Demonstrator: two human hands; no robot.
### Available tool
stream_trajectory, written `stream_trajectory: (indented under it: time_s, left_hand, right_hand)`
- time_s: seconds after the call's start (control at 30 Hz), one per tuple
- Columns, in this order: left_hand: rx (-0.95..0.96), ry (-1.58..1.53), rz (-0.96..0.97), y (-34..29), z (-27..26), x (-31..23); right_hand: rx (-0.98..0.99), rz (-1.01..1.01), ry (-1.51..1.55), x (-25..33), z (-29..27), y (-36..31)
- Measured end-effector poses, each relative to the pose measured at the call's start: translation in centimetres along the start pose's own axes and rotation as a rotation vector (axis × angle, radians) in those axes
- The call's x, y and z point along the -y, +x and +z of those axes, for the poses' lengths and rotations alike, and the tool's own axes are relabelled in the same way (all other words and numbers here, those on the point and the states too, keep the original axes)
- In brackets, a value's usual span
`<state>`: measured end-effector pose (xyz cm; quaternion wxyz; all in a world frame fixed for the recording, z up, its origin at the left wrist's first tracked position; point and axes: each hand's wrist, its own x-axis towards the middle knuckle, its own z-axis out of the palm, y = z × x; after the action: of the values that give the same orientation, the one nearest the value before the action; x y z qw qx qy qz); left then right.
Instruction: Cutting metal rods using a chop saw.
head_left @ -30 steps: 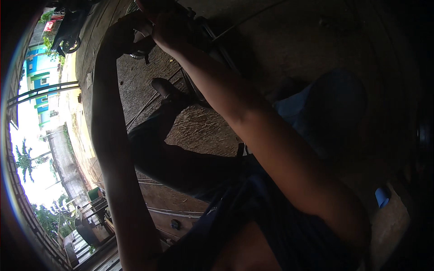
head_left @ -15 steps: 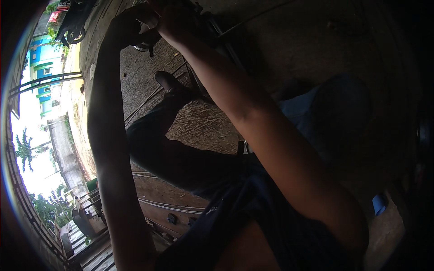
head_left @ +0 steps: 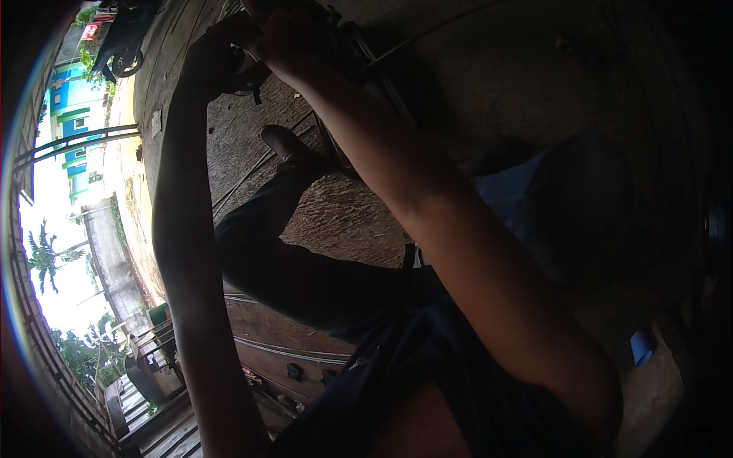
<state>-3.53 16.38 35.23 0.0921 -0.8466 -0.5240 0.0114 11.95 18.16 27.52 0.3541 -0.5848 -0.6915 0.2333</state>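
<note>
Both my arms reach up to the top edge of the view, where my hands meet in deep shade. My left hand (head_left: 221,44) is curled around a dark part I cannot make out. Close beside it, my right hand (head_left: 289,40) also looks closed, but what it grips is lost in the dark. A small red thing (head_left: 253,7) shows at its fingertips. Just below my left hand hangs a dark curved piece with a short tab (head_left: 255,93). Dark metal bars (head_left: 359,42) stand right of my right hand.
My bent leg (head_left: 267,244) and shoe (head_left: 281,141) lie across the rough floor (head_left: 336,206). Thin rods (head_left: 243,183) lie near the shoe. Blue cloth (head_left: 508,187) is at the right, with a small blue cylinder (head_left: 643,347) farther off. A motorbike (head_left: 122,53) stands at the upper left.
Both hands have shifted slightly while staying together at the top edge. The shiny round part below my left hand is now less visible.
</note>
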Motion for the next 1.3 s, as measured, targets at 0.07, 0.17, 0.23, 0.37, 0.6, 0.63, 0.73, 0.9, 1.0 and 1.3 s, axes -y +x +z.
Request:
stream_trajectory:
  time_s: [0.07,0.17,0.23,0.37,0.6,0.63,0.73,0.9,1.0,1.3]
  left_hand:
    - [-0.034,0.0,0.036,-0.4,0.1,-1.0]
    - [-0.063,-0.098,0.18,-0.6,0.0,-2.2]
    - [-0.072,0.082,0.131,-1.0,0.3,-3.1]
    - [0.166,0.134,-0.277,-2.0,1.3,-4.7]
    - [0.392,0.519,-0.176,-4.1,4.5,-7.7]
    - [0.405,0.515,-0.187,-4.7,5.6,-7.5]
    - [0.303,0.477,-0.152,-6.3,9.2,-5.5]
    - [0.087,0.014,-0.34,-7.3,13.2,-2.9]
    - [0.18,0.313,-0.261,-7.3,12.8,-4.0]
    - [0.049,-0.653,-0.506,-7.6,12.6,-6.7]
  right_hand:
    - [-0.077,-0.046,0.016,-0.5,0.3,-0.7]
    - [-0.189,-0.112,0.031,-1.4,0.9,-1.6]
    - [-0.26,-0.149,0.042,-2.1,1.4,-2.1]
    - [-0.297,-0.194,0.078,-3.5,2.4,-3.4]
    - [-0.295,-0.234,0.132,-6.7,3.4,-6.5]
    - [-0.274,-0.233,0.115,-7.0,3.7,-6.6]
    - [-0.27,-0.208,0.128,-7.6,4.4,-6.9]
    - [-0.201,-0.182,0.169,-8.1,4.3,-7.5]
    - [-0.105,-0.173,0.226,-8.2,3.8,-7.9]
    - [-0.196,-0.221,0.203,-9.0,3.8,-8.6]
